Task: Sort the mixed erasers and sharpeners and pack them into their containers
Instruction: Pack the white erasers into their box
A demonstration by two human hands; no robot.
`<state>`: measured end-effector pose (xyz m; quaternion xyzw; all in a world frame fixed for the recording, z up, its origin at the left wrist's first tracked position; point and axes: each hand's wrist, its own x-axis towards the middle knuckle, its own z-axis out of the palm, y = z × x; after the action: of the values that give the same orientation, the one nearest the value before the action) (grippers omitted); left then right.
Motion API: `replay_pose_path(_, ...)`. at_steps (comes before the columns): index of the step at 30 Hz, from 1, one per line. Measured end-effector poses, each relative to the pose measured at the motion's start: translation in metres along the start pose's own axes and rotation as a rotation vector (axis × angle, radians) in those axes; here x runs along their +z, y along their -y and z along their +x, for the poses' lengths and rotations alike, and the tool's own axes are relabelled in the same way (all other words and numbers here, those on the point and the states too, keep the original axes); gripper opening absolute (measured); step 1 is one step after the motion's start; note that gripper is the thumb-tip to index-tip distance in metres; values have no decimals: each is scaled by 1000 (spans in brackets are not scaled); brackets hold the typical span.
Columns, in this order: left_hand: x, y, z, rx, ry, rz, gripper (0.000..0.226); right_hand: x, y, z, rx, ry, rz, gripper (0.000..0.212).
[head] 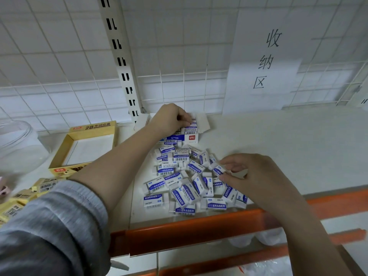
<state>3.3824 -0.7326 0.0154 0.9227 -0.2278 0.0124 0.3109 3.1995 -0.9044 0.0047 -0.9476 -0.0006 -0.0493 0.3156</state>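
A pile of several white erasers with blue sleeves (185, 182) lies on the white shelf. Behind it stands a small blue-and-white eraser box (182, 138) with its flaps up and erasers standing inside. My left hand (169, 120) reaches over the box and its fingers grip an eraser (191, 126) among those in the box. My right hand (256, 176) rests at the pile's right edge and pinches one blue-sleeved eraser (218, 170) between thumb and fingers.
A yellow cardboard tray (90, 132) sits left of the box, with yellow-sleeved erasers (20, 198) scattered at the far left. A clear round jar (18, 140) stands behind them. The shelf has an orange front rail (199, 230) and a white wire grid back with a paper sign (264, 62).
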Motion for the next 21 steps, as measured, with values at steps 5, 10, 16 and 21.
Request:
replay_pose_path(5, 1, -2, -2, -3, 20, 118, 29, 3, 0, -1, 31, -10, 13, 29)
replay_pose_path(10, 1, 0, -5, -31, -29, 139, 21, 4, 3, -1, 64, -16, 11, 30)
replay_pose_path(16, -8, -5, -21, -18, -87, 61, 14, 8, 4, 1, 104, -46, 24, 26)
replay_pose_path(21, -16, -5, -41, -40, -96, 35, 16, 8, 7, 0, 69, -123, 28, 25)
